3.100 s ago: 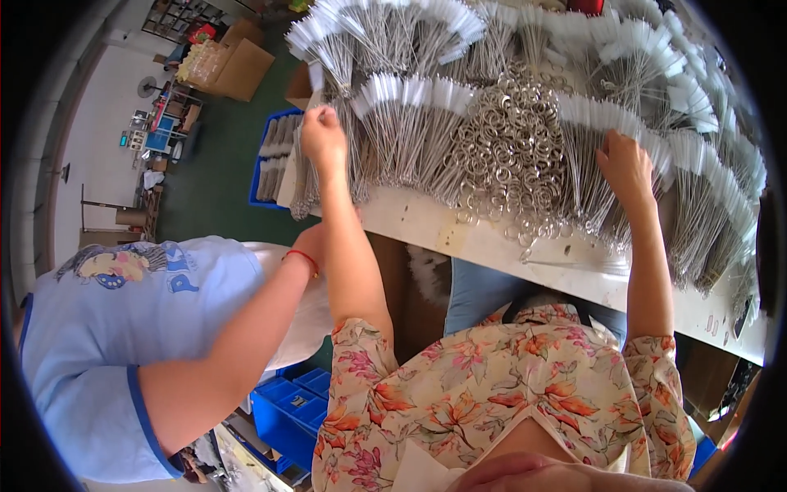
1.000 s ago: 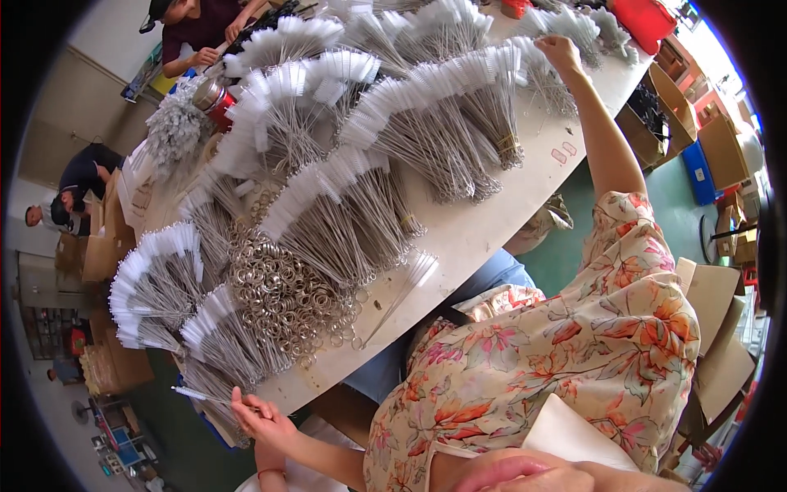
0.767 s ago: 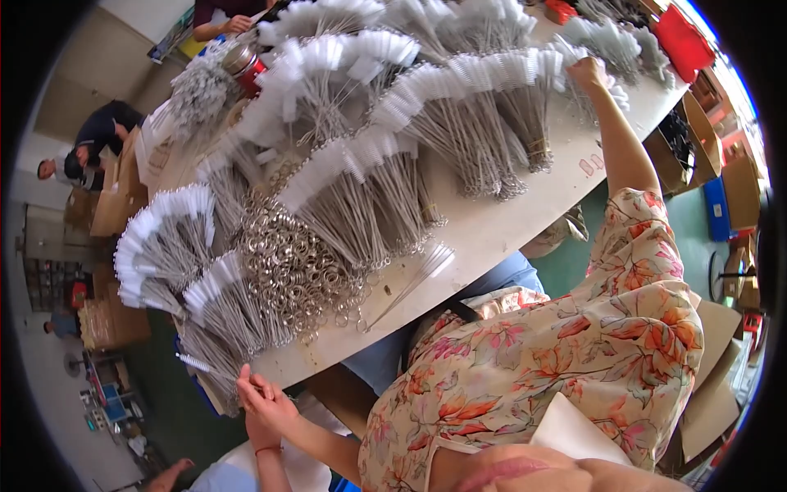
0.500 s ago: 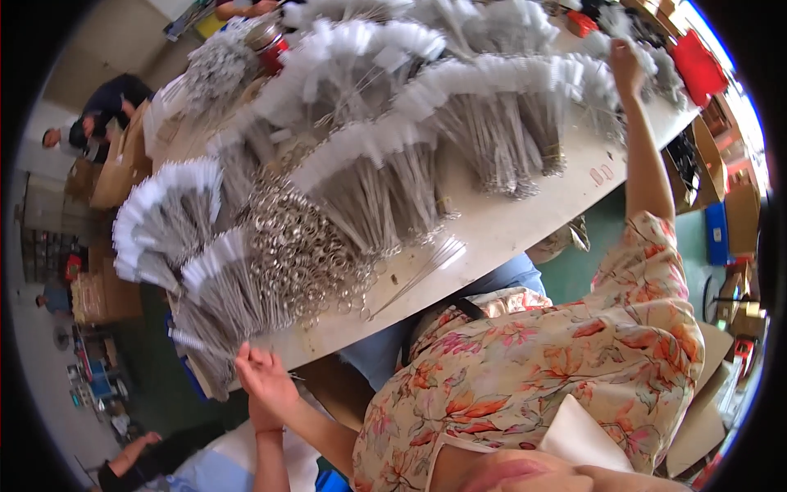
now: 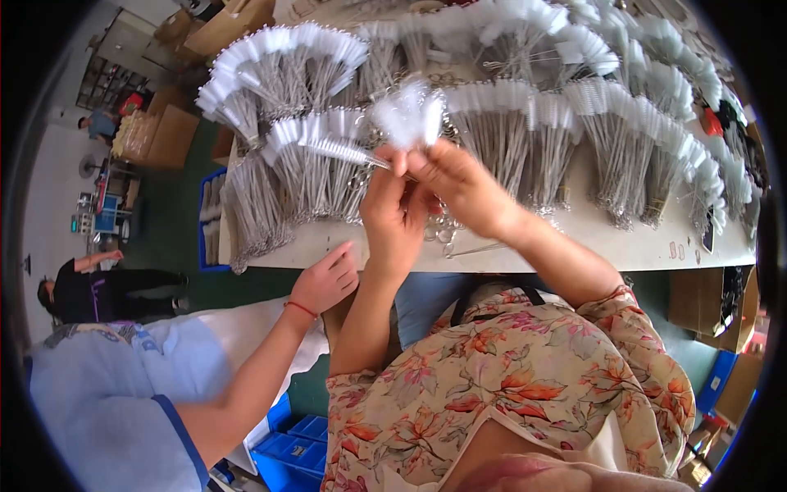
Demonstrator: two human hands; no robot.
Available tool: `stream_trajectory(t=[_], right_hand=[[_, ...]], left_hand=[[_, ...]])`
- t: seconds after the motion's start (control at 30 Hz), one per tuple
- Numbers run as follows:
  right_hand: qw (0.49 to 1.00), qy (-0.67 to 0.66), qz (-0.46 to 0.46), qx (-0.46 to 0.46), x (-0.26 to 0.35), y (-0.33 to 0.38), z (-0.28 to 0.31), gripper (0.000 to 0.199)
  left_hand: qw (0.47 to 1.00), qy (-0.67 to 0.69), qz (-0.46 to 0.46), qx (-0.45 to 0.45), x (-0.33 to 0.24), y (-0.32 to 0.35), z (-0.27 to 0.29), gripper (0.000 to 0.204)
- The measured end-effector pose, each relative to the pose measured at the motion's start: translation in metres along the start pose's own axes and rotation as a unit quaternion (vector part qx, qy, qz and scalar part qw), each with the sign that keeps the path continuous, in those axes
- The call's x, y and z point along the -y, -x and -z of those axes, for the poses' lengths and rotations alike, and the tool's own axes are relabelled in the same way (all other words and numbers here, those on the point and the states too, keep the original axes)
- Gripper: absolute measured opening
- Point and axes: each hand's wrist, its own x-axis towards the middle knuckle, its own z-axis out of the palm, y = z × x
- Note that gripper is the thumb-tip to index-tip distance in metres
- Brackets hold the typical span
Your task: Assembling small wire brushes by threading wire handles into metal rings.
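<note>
My two hands meet over the front of the table. My left hand (image 5: 387, 221) pinches the wire stem of a thin brush (image 5: 340, 150) with white bristles, its head pointing left. Close against it, my right hand (image 5: 469, 187) has its fingers closed on a bunch of white-bristled wire brushes (image 5: 407, 113). That bunch is smeared by motion, and its stems are mostly hidden by my fingers. Behind and below my hands, metal rings (image 5: 445, 231) show on the table. Bundles of similar brushes (image 5: 316, 176) stand just left of my hands.
Fanned brush bundles (image 5: 623, 156) crowd the table (image 5: 582, 242). A co-worker's hand (image 5: 325, 283) with a red bracelet is by the table's front edge, left of my arm. Blue bins (image 5: 291, 455) sit below; a cardboard box (image 5: 697, 299) stands at the right.
My right hand has come from far out at the right to meet my left. My left hand has moved from the table's left end toward the middle. The view has turned.
</note>
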Motion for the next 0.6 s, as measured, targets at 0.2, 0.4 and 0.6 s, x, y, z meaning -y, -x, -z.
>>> stream_trajectory(t=[0.2, 0.4, 0.6], right_hand=[[0.98, 0.142, 0.112, -0.078, -0.007, 0.003, -0.006, 0.022], [0.972, -0.197, -0.1, -0.079, -0.033, -0.001, -0.01, 0.033], [0.904, -0.42, -0.075, -0.039, -0.029, -0.01, -0.017, 0.021]], left_hand=[[0.987, 0.061, -0.083, -0.123, 0.008, 0.002, 0.025, 0.01], [0.977, -0.063, -0.196, -0.047, 0.018, 0.023, 0.021, 0.022], [0.987, -0.051, -0.152, -0.025, 0.018, 0.034, 0.021, 0.029]])
